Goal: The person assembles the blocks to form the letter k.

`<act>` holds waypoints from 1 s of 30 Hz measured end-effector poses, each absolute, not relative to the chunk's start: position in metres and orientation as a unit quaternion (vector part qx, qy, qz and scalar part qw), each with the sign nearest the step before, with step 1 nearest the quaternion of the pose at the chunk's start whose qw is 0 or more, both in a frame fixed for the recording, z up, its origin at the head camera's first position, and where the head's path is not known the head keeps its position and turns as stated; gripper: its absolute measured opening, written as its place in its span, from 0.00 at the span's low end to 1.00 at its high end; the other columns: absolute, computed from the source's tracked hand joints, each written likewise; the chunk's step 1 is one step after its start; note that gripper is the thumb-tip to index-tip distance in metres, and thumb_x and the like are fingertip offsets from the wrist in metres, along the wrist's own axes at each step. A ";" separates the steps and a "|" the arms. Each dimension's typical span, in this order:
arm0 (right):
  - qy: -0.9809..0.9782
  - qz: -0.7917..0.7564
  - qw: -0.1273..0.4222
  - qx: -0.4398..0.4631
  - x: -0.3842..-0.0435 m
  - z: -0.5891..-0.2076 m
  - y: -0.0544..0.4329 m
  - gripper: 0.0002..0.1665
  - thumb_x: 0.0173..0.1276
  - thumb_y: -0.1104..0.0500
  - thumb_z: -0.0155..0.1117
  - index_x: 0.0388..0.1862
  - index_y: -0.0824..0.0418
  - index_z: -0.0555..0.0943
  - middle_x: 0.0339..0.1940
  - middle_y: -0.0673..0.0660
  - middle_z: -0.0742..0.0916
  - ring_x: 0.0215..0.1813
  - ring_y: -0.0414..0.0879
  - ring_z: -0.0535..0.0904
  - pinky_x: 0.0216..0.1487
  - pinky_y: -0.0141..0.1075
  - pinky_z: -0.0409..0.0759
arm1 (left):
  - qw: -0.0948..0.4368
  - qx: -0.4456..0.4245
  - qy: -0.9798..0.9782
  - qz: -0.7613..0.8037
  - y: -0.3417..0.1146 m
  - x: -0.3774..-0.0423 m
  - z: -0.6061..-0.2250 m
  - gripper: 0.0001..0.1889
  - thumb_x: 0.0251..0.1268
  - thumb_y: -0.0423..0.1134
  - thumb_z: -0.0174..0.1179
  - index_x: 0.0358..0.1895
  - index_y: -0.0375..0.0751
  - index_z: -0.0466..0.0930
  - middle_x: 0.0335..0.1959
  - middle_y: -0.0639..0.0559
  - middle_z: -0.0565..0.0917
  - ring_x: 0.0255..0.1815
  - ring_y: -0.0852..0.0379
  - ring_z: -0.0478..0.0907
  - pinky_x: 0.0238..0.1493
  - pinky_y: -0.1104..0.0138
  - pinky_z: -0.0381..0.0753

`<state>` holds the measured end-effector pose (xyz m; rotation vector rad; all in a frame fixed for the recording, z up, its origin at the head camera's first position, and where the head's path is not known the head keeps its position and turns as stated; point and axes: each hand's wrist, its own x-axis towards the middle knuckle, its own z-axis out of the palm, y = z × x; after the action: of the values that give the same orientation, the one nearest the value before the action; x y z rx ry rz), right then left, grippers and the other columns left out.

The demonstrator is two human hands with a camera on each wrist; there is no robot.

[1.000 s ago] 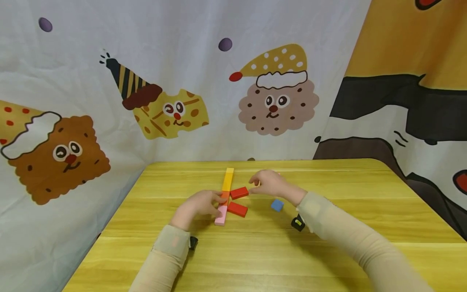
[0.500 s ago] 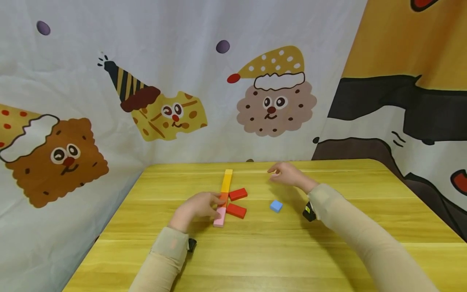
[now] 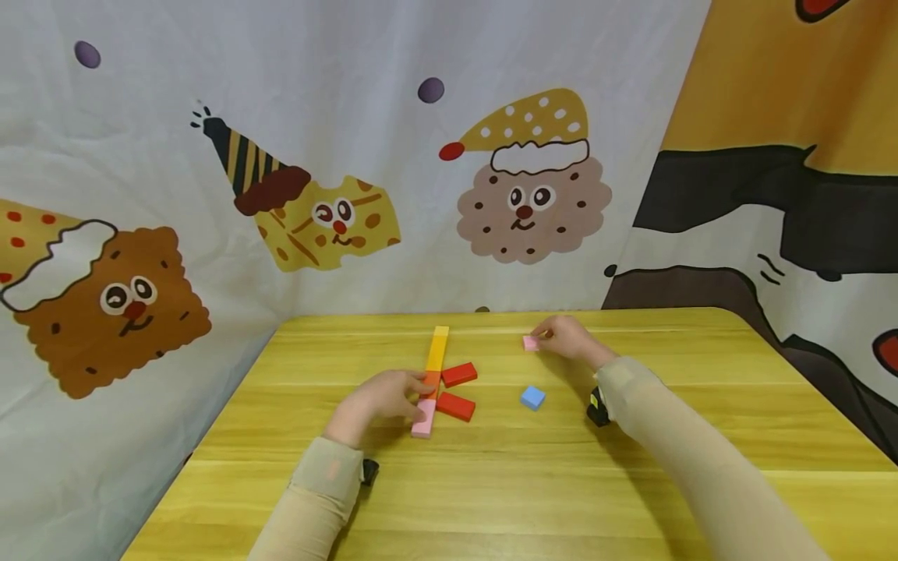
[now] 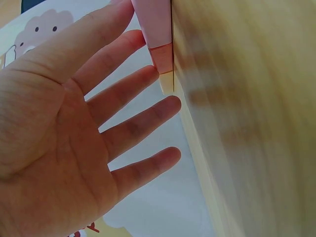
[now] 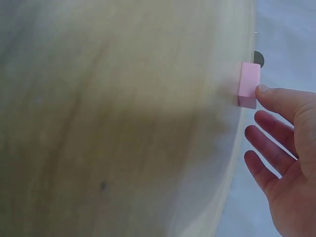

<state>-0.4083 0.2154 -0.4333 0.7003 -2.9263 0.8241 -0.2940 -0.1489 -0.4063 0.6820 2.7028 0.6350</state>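
Observation:
My left hand (image 3: pixel 382 393) rests at a row of blocks, its fingertips at the orange block (image 3: pixel 432 379) and the near pink block (image 3: pixel 424 425). In the left wrist view its fingers are straight and spread beside the pink block (image 4: pixel 154 22). A yellow block (image 3: pixel 436 351) continues the row at the far end. Toward the back of the table, my right hand (image 3: pixel 570 340) pinches a small pink block (image 3: pixel 529 343). The right wrist view shows the thumb against this pink block (image 5: pixel 249 81); the index finger is mostly hidden, and the other fingers are loosely bent.
Two red blocks (image 3: pixel 459 374) lie slanted on the row's right side. A blue block (image 3: pixel 532 398) lies between the hands, closer to me than the right hand. The wooden table (image 3: pixel 491 491) ends at a printed cloth (image 3: pixel 421 234) behind it.
My right hand has moved away from the red blocks, right and back, and now has the small pink block between its fingers. The left hand has stayed at the row.

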 end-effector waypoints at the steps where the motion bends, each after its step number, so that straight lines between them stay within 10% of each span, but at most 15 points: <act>1: -0.937 0.266 0.012 0.227 -0.408 -0.434 0.216 0.12 0.64 0.62 0.68 0.45 0.66 0.86 0.45 0.61 0.87 0.45 0.53 0.81 0.47 0.48 0.80 | 0.141 0.237 0.936 0.219 -0.149 -0.294 -0.406 0.27 0.56 0.38 0.70 0.61 0.41 0.79 0.70 0.44 0.69 0.68 0.41 0.65 0.67 0.51 0.64; 30: -0.907 0.275 -0.030 0.318 -0.392 -0.436 0.168 0.10 0.65 0.63 0.66 0.44 0.62 0.87 0.44 0.56 0.88 0.47 0.49 0.83 0.49 0.42 0.81 | 0.136 0.244 0.937 0.210 -0.149 -0.296 -0.409 0.27 0.56 0.39 0.70 0.61 0.41 0.79 0.68 0.44 0.70 0.68 0.41 0.65 0.67 0.52 0.64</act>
<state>-0.3916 0.1684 -0.4364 1.0175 -2.9060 0.8807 -0.2964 -0.1490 -0.4092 0.7056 2.7134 0.6067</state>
